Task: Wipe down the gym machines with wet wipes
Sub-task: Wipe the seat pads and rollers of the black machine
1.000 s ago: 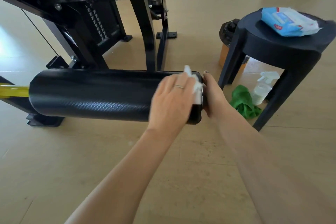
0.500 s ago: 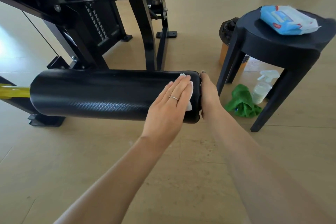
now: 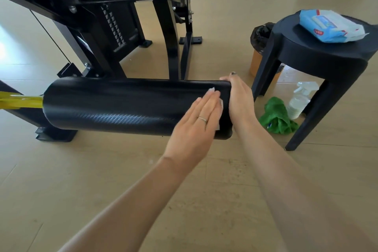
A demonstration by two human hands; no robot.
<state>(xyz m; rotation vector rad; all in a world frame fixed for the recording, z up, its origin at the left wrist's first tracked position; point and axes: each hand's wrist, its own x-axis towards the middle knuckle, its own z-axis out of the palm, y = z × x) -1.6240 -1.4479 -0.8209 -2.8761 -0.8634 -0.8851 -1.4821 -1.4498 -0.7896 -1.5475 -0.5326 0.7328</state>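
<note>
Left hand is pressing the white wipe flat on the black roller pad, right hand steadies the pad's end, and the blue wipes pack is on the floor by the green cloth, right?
Not quite. The head view shows the blue wipes pack lying on top of the black round stool, not on the floor. The rest holds: the left hand presses the white wipe flat on the black roller pad, and the right hand steadies its end.

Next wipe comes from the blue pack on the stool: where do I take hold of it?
Take the wet wipes pack from above, by its two long edges. It lies flat on the black stool, with its top face bare. Its crinkled white end overhangs toward the right, a handy secondary grip.
</note>
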